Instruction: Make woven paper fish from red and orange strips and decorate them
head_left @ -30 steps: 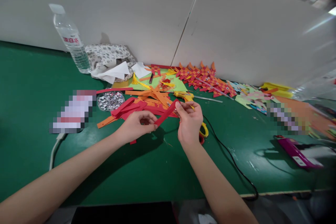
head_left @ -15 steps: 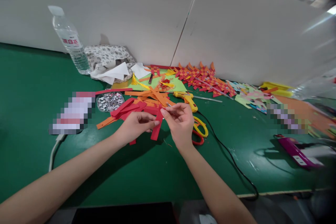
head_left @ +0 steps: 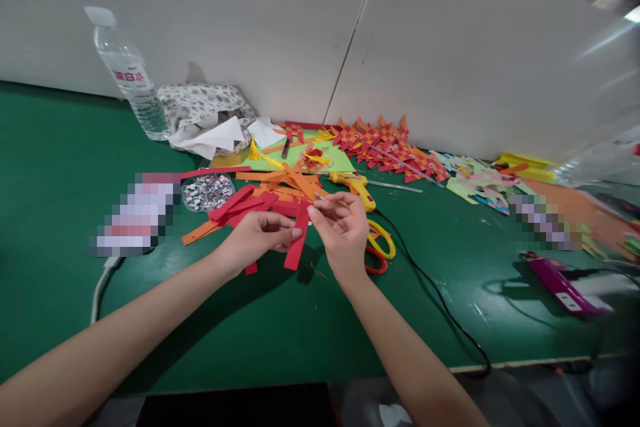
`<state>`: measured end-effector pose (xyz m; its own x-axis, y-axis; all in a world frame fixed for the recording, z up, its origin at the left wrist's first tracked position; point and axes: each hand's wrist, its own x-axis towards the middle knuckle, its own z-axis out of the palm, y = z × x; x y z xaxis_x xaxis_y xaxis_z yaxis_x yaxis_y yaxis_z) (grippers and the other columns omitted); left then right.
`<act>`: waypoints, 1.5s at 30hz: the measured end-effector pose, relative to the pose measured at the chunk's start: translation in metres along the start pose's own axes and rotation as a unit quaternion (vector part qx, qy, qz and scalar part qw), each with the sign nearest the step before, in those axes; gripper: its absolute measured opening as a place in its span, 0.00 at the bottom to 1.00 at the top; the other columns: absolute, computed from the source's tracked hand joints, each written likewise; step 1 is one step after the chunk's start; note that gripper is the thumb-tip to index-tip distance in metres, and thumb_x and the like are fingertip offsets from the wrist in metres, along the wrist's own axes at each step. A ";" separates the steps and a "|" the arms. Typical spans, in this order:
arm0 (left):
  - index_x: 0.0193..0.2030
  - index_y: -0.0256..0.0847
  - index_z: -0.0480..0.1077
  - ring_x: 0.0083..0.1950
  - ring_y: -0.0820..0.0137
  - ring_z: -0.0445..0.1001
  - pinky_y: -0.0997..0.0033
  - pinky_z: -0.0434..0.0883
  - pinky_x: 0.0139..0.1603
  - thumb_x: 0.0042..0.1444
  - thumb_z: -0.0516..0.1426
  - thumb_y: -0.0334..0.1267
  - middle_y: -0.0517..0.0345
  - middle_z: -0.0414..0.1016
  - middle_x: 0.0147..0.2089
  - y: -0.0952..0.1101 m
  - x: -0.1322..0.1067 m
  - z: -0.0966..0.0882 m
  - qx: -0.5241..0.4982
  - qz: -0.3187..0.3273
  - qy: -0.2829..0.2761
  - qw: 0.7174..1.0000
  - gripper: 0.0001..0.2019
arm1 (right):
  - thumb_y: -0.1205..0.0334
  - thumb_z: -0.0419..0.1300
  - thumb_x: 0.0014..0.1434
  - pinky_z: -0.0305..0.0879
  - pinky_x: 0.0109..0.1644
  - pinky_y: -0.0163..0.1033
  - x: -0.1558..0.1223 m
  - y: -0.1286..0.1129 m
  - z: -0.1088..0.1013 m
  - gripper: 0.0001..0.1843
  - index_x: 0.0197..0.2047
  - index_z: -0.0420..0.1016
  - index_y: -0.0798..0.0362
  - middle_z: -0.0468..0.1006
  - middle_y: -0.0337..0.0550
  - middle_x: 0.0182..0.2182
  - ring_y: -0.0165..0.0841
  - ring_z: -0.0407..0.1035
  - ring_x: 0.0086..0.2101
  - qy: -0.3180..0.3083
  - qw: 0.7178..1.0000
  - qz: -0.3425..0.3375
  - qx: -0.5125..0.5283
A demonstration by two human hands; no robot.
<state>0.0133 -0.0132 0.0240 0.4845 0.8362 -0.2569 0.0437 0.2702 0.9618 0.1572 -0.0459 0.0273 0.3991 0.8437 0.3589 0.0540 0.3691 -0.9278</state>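
Observation:
Between my two hands is a red paper strip (head_left: 297, 250), raised over the green table. My left hand (head_left: 260, 238) pinches it on its left side, thumb on top. At its upper end, the thumb and fingers of my right hand (head_left: 344, 223) close on the strip. Behind my hands lies a heap of red paper strips (head_left: 244, 205) and orange paper strips (head_left: 265, 177). Scissors (head_left: 383, 240) with yellow and red handles lie just right of my right hand, partly hidden by it. A yellow glue gun (head_left: 356, 188) rests behind that hand.
A clear tub of googly eyes (head_left: 207, 192) sits left of the strips. Woven red and orange paper fish (head_left: 385, 147) are piled by the wall. A water bottle (head_left: 127, 73) and a patterned cloth pouch (head_left: 205, 110) stand back left. A purple power strip (head_left: 563, 287) lies right.
Both hands keep their hold on the red strip, with hardly any movement. The whole view has shifted slightly.

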 end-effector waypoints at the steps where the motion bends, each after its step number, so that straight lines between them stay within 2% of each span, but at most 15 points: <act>1: 0.30 0.39 0.75 0.27 0.77 0.72 0.76 0.73 0.34 0.42 0.67 0.42 0.62 0.75 0.26 0.000 0.000 0.000 -0.002 -0.003 0.000 1.000 0.11 | 0.65 0.66 0.48 0.71 0.37 0.37 0.000 0.000 0.000 0.15 0.37 0.66 0.48 0.78 0.36 0.30 0.31 0.75 0.34 -0.001 1.000 -0.001 0.000; 5: 0.29 0.38 0.75 0.26 0.78 0.71 0.77 0.72 0.33 0.42 0.67 0.41 0.63 0.75 0.25 0.002 0.000 0.001 -0.015 -0.016 0.002 1.000 0.10 | 0.65 0.66 0.48 0.71 0.37 0.37 0.000 0.000 -0.001 0.15 0.37 0.66 0.48 0.78 0.36 0.29 0.31 0.75 0.33 -0.002 1.000 -0.001 0.002; 12: 0.30 0.38 0.75 0.28 0.76 0.73 0.74 0.73 0.35 0.40 0.67 0.42 0.61 0.76 0.27 0.002 -0.001 0.000 -0.012 -0.021 -0.004 1.000 0.12 | 0.63 0.66 0.48 0.72 0.37 0.37 0.002 -0.001 -0.001 0.16 0.38 0.65 0.48 0.79 0.36 0.29 0.32 0.76 0.34 -0.002 1.000 0.008 0.016; 36: 0.30 0.38 0.76 0.27 0.78 0.71 0.79 0.72 0.32 0.41 0.67 0.40 0.63 0.74 0.25 0.002 -0.001 0.000 -0.024 -0.030 -0.017 0.999 0.10 | 0.61 0.68 0.47 0.72 0.36 0.37 0.004 -0.001 -0.002 0.17 0.37 0.65 0.49 0.80 0.36 0.29 0.32 0.76 0.32 0.011 1.000 0.029 0.002; 39: 0.31 0.39 0.77 0.27 0.78 0.72 0.79 0.72 0.33 0.42 0.67 0.40 0.63 0.75 0.26 0.000 -0.001 -0.001 -0.029 -0.032 -0.017 0.999 0.11 | 0.59 0.67 0.48 0.73 0.36 0.39 0.006 0.000 -0.004 0.17 0.38 0.65 0.49 0.80 0.37 0.29 0.34 0.77 0.32 0.009 0.999 0.038 0.022; 42: 0.31 0.40 0.77 0.27 0.78 0.72 0.80 0.72 0.32 0.42 0.67 0.40 0.62 0.76 0.26 -0.001 0.000 -0.001 -0.039 -0.032 -0.014 0.999 0.10 | 0.57 0.64 0.52 0.73 0.35 0.41 0.009 0.001 -0.006 0.13 0.38 0.65 0.49 0.79 0.37 0.27 0.34 0.76 0.29 0.009 0.997 0.043 0.060; 45: 0.30 0.40 0.77 0.27 0.78 0.73 0.80 0.73 0.31 0.42 0.68 0.41 0.62 0.76 0.26 -0.003 0.001 -0.001 -0.044 -0.030 -0.011 0.999 0.10 | 0.57 0.63 0.53 0.74 0.35 0.42 0.011 0.002 -0.007 0.12 0.37 0.64 0.49 0.79 0.36 0.26 0.34 0.76 0.28 0.011 0.996 0.044 0.071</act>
<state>0.0126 -0.0123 0.0208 0.5029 0.8066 -0.3106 -0.0032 0.3611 0.9325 0.1682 -0.0386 0.0290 0.4165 0.8672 0.2728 -0.1118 0.3466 -0.9313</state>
